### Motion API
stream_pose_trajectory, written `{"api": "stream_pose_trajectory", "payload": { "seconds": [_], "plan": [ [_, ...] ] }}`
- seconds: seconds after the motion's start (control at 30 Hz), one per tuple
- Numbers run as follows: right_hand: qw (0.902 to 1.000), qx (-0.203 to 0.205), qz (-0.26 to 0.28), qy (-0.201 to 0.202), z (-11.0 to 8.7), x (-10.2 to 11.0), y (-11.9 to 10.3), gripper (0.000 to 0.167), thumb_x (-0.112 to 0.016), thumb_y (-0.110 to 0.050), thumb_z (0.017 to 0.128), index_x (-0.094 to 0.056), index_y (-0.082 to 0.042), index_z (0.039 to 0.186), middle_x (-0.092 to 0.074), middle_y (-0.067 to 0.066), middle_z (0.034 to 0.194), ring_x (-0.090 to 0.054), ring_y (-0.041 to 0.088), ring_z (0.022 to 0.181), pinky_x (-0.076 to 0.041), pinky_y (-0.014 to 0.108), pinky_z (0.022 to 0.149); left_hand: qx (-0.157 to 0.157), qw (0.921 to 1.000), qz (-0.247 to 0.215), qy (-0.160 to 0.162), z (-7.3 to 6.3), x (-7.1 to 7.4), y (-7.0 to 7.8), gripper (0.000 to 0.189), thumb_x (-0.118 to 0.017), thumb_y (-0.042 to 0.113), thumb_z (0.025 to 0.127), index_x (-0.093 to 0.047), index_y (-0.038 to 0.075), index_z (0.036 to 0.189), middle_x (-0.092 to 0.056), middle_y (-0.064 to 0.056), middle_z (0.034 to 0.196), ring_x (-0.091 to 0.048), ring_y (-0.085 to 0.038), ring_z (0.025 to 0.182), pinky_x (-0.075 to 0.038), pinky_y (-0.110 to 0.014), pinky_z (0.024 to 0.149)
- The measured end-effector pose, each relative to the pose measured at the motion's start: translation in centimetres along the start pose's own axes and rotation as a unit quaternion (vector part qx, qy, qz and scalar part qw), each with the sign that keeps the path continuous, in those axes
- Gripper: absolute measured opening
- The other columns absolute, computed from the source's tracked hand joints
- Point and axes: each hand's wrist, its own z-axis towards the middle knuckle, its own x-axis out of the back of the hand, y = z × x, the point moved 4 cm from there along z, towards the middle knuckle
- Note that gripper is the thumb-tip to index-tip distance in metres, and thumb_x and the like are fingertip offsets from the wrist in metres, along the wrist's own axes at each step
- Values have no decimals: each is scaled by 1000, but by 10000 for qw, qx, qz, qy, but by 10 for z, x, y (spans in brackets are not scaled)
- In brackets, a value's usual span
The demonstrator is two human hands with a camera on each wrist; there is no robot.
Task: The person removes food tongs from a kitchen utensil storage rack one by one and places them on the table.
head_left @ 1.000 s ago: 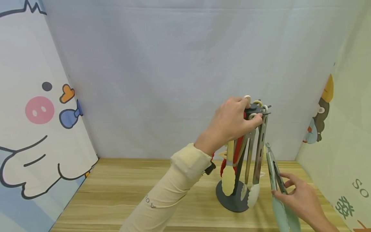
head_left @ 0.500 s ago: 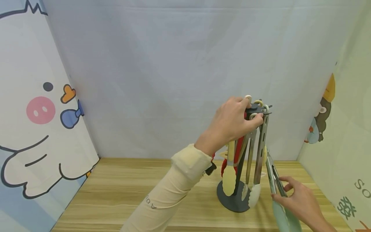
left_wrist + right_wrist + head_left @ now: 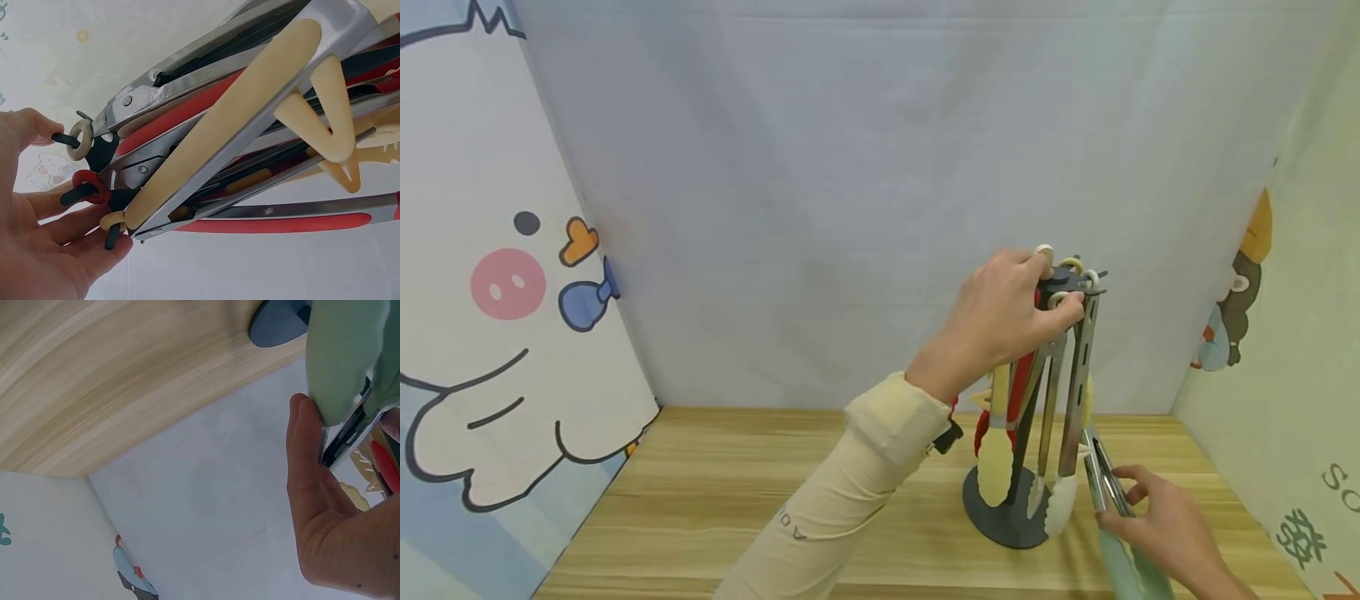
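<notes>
My left hand [image 3: 1000, 308] grips the top of a dark grey utensil rack, thumb on one side and fingers on the other. The rack's round base [image 3: 992, 521] stands on the table. Several kitchen tongs hang from its hooks by their rings, among them cream tongs [image 3: 995, 467], white-tipped tongs [image 3: 1060, 504] and red-handled tongs [image 3: 181, 119]. Low to the right of the rack, my right hand [image 3: 1176, 529] pinches pale green-headed tongs [image 3: 347, 356] by their metal arms, heads pointing down toward me. Their upper end overlaps the hanging tongs in the head view.
The wooden table [image 3: 737, 483] reaches back to a grey-white cloth wall [image 3: 812, 208]. Cartoon-printed panels stand at the left [image 3: 505, 375] and right. My left forearm sleeve [image 3: 835, 500] crosses in front of the table's middle.
My right hand has brought the green tongs slightly lower and to the left, so their ring end now goes behind the hanging tongs. My left hand stays on the rack's top.
</notes>
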Motion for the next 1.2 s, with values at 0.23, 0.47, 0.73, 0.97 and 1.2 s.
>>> {"api": "stream_pose_trajectory", "payload": {
  "seconds": [0.23, 0.47, 0.73, 0.97, 1.2],
  "plan": [
    [10000, 67, 45, -45, -1, -6, -2, 60, -79, -30, 69, -59, 1, 117, -62, 6, 82, -52, 19, 66, -39, 32, 53, 18, 10000, -38, -9, -1, 1, 0, 26, -52, 36, 91, -61, 14, 99, -49, 6, 81, -46, -10, 82, -36, -20, 61],
    [9996, -98, 97, -260, 2, -15, 1, 62, -78, -31, 69, -57, 2, 118, -61, 6, 84, -49, 18, 64, -39, 32, 53, 114, 9998, -105, -101, -2, 0, -2, 28, -52, 37, 92, -62, 14, 104, -52, 4, 89, -46, -10, 85, -37, -20, 63],
    [9996, -47, 52, -268, 6, -25, 3, 62, -80, -33, 68, -59, 2, 114, -61, 6, 81, -55, 20, 68, -41, 35, 54, 136, 9997, -172, -146, -2, 0, -2, 38, -51, 37, 92, -62, 12, 119, -60, 0, 109, -48, -10, 91, -39, -19, 66],
    [9995, 81, -121, -292, 9, -32, 2, 57, -79, -31, 68, -60, 3, 111, -63, 6, 81, -58, 22, 71, -45, 38, 55, 145, 9997, -167, -67, -1, 1, -2, 29, -53, 36, 92, -65, 14, 106, -61, 0, 117, -50, -11, 95, -39, -19, 67],
    [9992, 34, -147, -381, 10, -40, 4, 55, -79, -30, 68, -61, 2, 109, -60, 6, 79, -56, 19, 69, -43, 36, 53, 46, 9998, -171, -50, -2, 1, -2, 27, -53, 36, 91, -65, 14, 100, -62, 2, 104, -49, -10, 90, -38, -19, 65]
  ]
}}
